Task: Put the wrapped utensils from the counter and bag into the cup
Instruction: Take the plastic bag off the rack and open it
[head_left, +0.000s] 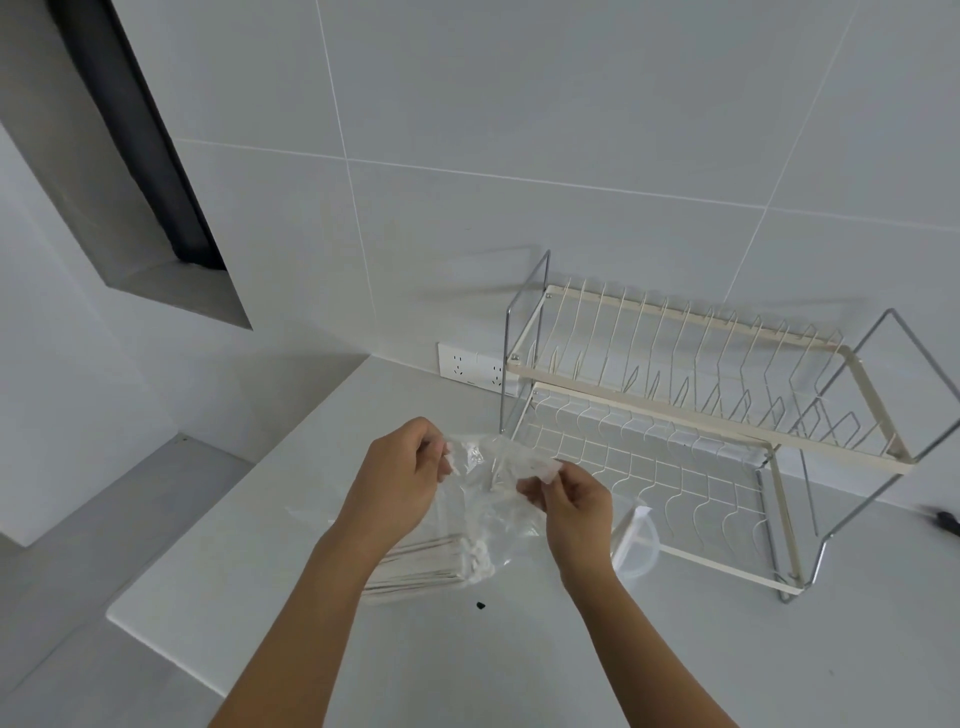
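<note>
A: Two hands, both pinched on one thing. The left hand (402, 470) and the right hand (574, 499) hold the top edge of the clear plastic bag (491, 499) between them, a little apart, fingers closed on the film as if spreading its mouth.

B: And the wrapped utensils?

A: One bundle, the wrapped utensils (426, 564), lies on the counter (291, 587) just below the left wrist, nearer the person than either hand. Its long axis runs roughly left to right, thin sticks toward the left, the bunched white ends toward the right, under the bag's lower part. Whether those ends sit inside the bag or only beneath the film, I cannot tell.

B: Which hand is closer to it?

A: The left, clearly. I judge a reach would go down and back toward the body, then close across the bundle's short side.

B: Anything in the bag itself?

A: Pale thin shapes show through between the hands, too blurred to name.

B: And the cup?

A: Just beyond and to the right of the right hand, a white divided cup (636, 540) stands on the counter, partly hidden by that wrist. Farther off, past both hands, is the wire dish rack (701, 415).
</note>
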